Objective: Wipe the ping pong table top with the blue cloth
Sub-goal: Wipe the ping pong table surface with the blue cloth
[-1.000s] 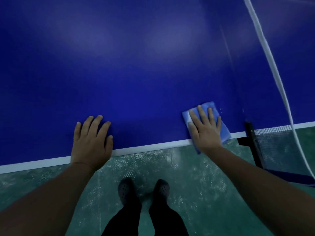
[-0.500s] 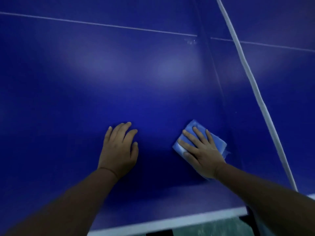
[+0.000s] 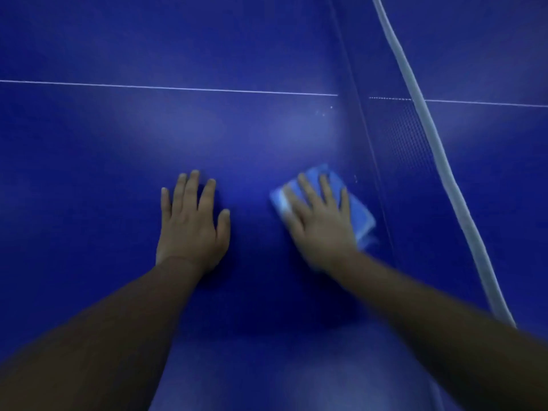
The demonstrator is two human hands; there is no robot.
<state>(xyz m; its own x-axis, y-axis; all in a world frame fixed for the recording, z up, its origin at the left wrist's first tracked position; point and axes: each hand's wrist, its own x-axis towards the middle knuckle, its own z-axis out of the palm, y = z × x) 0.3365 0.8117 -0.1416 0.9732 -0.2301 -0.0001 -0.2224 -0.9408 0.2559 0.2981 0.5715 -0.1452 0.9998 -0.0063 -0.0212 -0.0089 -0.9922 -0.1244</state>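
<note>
right grip [image 3: 321,221] flat on blue cloth [image 3: 360,215]

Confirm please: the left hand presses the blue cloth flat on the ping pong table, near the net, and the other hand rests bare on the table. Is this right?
Not quite: the hands are swapped. The head view shows the right hand pressing the blue cloth flat on the ping pong table, near the net, with straight fingers. The left hand is the one resting bare on the table.

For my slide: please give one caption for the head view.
Right hand presses blue cloth on table near net; left hand flat.
</note>
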